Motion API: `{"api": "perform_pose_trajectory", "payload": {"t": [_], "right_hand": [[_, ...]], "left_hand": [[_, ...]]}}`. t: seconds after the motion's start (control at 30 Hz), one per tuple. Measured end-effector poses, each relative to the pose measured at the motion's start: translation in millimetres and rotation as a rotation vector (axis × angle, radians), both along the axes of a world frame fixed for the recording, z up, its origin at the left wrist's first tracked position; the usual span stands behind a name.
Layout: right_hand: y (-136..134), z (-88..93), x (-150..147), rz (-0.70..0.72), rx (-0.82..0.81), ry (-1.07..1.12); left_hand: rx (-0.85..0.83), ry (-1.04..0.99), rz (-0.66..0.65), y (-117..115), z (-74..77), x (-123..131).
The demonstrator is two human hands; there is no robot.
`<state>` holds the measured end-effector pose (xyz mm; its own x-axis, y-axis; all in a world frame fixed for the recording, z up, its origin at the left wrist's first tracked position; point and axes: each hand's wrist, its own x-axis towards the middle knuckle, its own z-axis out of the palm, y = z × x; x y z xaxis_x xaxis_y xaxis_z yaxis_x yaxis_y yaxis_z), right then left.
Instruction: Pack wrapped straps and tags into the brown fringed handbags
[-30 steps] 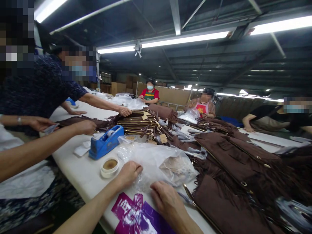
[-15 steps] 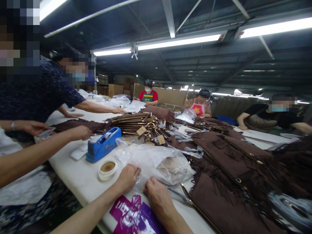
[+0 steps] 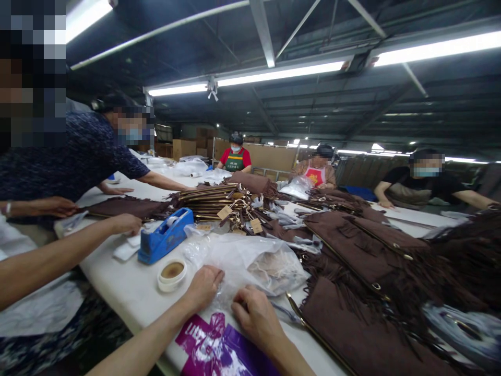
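My left hand (image 3: 204,286) is closed, with its fingertips on the crumpled near end of a clear plastic bag (image 3: 230,256). Opposite it, my right hand (image 3: 256,313) has curled fingers at the same film, and its fingertips are partly hidden. Tags and pale string (image 3: 270,266) show through the bag's right end. Under and between my wrists lies a purple and magenta printed plastic bag (image 3: 219,347). To the right of my right hand is a brown fringed bag (image 3: 352,329) with a gold zip along its edge.
Left of the bag are a round white tub (image 3: 172,275) and a blue tape dispenser (image 3: 166,237). A stack of brown zipped bags (image 3: 213,201) with tags stands beyond. A co-worker's hand (image 3: 127,224) is near the dispenser. Other people work around the table (image 3: 113,282).
My hands stay at the plastic with hardly any movement. The view has shifted slightly. The co-worker's hand by the tape dispenser has moved a little left and lower.
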<state>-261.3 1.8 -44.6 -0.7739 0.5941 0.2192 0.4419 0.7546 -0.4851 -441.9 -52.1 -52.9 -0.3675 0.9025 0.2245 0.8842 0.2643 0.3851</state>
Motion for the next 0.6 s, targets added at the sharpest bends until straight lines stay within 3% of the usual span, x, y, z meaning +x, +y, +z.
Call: {"api": "perform_pose_trajectory", "payload": {"t": [0.37, 0.5, 0.6], "right_hand": [[-14.5, 11.5, 3.0, -0.003, 0.071, -0.132], [-2.7, 9.3, 52.5, 0.025, 0.136, -0.204], [10.8, 5.2, 111.7, -0.025, 0.035, -0.207]], "left_hand": [[0.004, -0.001, -0.005, -0.2, 0.5, -1.8], [0.005, 0.004, -0.017, 0.5, -0.8, -3.0], [0.006, 0.002, -0.035, 1.9, 0.2, -1.8]]}}
